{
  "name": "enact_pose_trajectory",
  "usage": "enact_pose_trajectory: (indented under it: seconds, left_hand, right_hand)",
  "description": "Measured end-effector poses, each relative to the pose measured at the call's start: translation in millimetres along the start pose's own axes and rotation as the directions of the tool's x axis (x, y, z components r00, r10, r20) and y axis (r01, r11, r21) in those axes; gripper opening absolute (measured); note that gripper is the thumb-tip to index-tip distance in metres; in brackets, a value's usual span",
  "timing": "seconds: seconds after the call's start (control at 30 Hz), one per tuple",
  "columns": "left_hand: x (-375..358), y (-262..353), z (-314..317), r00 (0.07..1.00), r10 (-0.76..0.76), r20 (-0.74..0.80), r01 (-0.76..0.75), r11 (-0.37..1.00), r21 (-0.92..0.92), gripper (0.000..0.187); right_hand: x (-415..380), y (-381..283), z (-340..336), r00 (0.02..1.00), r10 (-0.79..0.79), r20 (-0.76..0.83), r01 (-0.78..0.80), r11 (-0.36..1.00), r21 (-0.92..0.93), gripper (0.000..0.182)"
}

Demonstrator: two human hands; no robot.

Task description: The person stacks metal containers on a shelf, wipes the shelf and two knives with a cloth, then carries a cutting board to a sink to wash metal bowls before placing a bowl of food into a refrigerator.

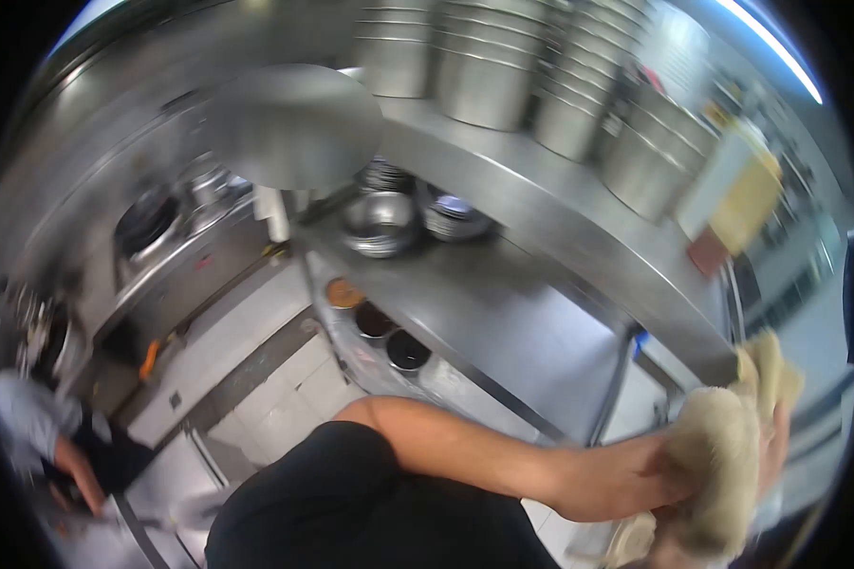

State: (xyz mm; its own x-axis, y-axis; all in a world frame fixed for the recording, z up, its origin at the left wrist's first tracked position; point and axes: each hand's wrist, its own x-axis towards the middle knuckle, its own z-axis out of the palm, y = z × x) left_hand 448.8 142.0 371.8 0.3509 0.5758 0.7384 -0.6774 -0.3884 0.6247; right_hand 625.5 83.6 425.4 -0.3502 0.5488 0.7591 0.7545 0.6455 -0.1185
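Note:
My left forearm reaches across from the black sleeve to the right side of the head view. At its end my left hand [650,472] is closed against a thick beige cloth [721,465], which hides most of its fingers. More skin shows below the cloth and along its right edge, where my right hand [780,441] seems to be, largely covered and blurred; its fingers cannot be made out. Another bunched part of the cloth sticks up above it.
Stacked metal pots [493,71] line a steel shelf [541,199]. Below are a steel counter [503,303] with bowls [381,220] and dark-filled containers [408,351]. A large round metal pan [299,123] hangs upper left. Another person [43,427] stands at the lower left.

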Motion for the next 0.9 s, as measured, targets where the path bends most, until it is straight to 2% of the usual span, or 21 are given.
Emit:
enact_pose_trajectory:
  seconds: [0.1,0.13,0.2,0.23,0.27,0.33,0.37,0.47,0.53,0.6,0.63,0.67,0.7,0.77,0.8,0.83,0.87,0.9]
  left_hand:
    - [-9.2,-15.7,-0.7,0.978,-0.206,-0.037,0.191,0.951,-0.242,0.060]
    - [-18.1,-17.9,1.4,0.990,-0.092,-0.104,0.084,0.993,-0.078,0.061]
    - [-38.1,-15.1,-16.1,0.971,0.147,-0.190,-0.096,0.962,0.255,0.063]
    - [-34.4,-6.3,-23.3,0.901,0.390,-0.192,-0.247,0.824,0.511,0.059]
    - [-29.4,0.6,-27.7,0.850,0.506,-0.146,-0.277,0.666,0.693,0.057]
    - [-15.2,14.5,-42.5,0.744,0.668,0.017,-0.242,0.245,0.939,0.053]
    - [0.0,12.5,-54.4,0.647,0.751,0.131,-0.164,-0.031,0.986,0.047]
    - [13.9,21.2,-91.4,0.631,0.743,0.223,-0.192,-0.129,0.973,0.042]
    - [13.6,46.3,-116.3,0.616,0.739,0.272,-0.096,-0.273,0.957,0.045]
    - [3.9,78.3,-160.9,0.583,0.780,0.227,-0.011,-0.272,0.962,0.051]
    - [0.1,100.4,-190.2,0.516,0.818,0.254,0.014,-0.305,0.952,0.052]
    - [-9.3,115.5,-214.3,0.459,0.882,0.105,0.124,-0.181,0.976,0.032]
    - [-17.1,139.0,-244.2,0.402,0.916,-0.009,0.271,-0.110,0.956,0.024]
    - [-42.5,194.7,-333.5,0.315,0.949,0.010,0.564,-0.195,0.803,0.026]
    - [-59.0,222.8,-368.9,0.303,0.952,-0.048,0.739,-0.203,0.643,0.031]
    - [-81.5,243.2,-399.0,0.314,0.938,-0.148,0.814,-0.186,0.550,0.036]
    - [-100.9,258.9,-420.3,0.314,0.936,-0.159,0.853,-0.205,0.479,0.036]
    - [-104.6,266.1,-400.4,0.313,0.922,-0.227,0.738,-0.085,0.669,0.038]
  right_hand:
    - [-18.3,-16.0,29.6,1.000,0.013,0.009,-0.013,0.998,0.063,0.094]
    - [-25.0,-16.6,28.6,0.999,-0.003,0.036,0.000,0.997,0.078,0.097]
    - [-24.2,-8.2,15.5,0.984,-0.108,0.140,0.099,0.993,0.067,0.074]
    - [-20.8,-5.8,4.5,0.966,-0.161,0.203,0.157,0.987,0.038,0.064]
    - [-17.8,-3.4,-6.7,0.941,-0.213,0.264,0.217,0.976,0.016,0.058]
    - [-17.2,7.9,-5.2,0.962,-0.215,0.171,0.222,0.975,-0.025,0.054]
    - [-12.9,12.5,-3.2,0.967,-0.223,0.127,0.226,0.974,-0.012,0.052]
    - [-5.6,22.9,3.7,0.973,-0.233,-0.011,0.233,0.973,0.010,0.046]
    - [-2.9,25.4,4.7,0.960,-0.262,-0.095,0.264,0.964,0.012,0.044]
    - [-7.5,27.1,5.6,0.955,-0.224,-0.195,0.235,0.971,0.036,0.035]
    - [-12.5,29.0,3.2,0.957,-0.188,-0.222,0.202,0.979,0.040,0.034]
    - [-16.9,31.4,0.4,0.956,-0.149,-0.251,0.165,0.985,0.042,0.032]
    - [-17.4,35.5,-2.6,0.953,-0.178,-0.245,0.185,0.983,0.005,0.030]
    - [-22.7,46.1,-6.3,0.963,-0.155,-0.219,0.158,0.987,-0.002,0.030]
    - [-26.5,49.9,-7.6,0.969,-0.142,-0.202,0.144,0.990,-0.005,0.029]
    - [-28.8,51.6,-7.2,0.973,-0.128,-0.190,0.123,0.992,-0.038,0.032]
    - [-36.1,62.9,-7.0,0.981,-0.089,-0.170,0.084,0.996,-0.033,0.036]
    - [-43.8,77.7,-5.7,0.986,-0.043,-0.158,0.038,0.999,-0.034,0.040]
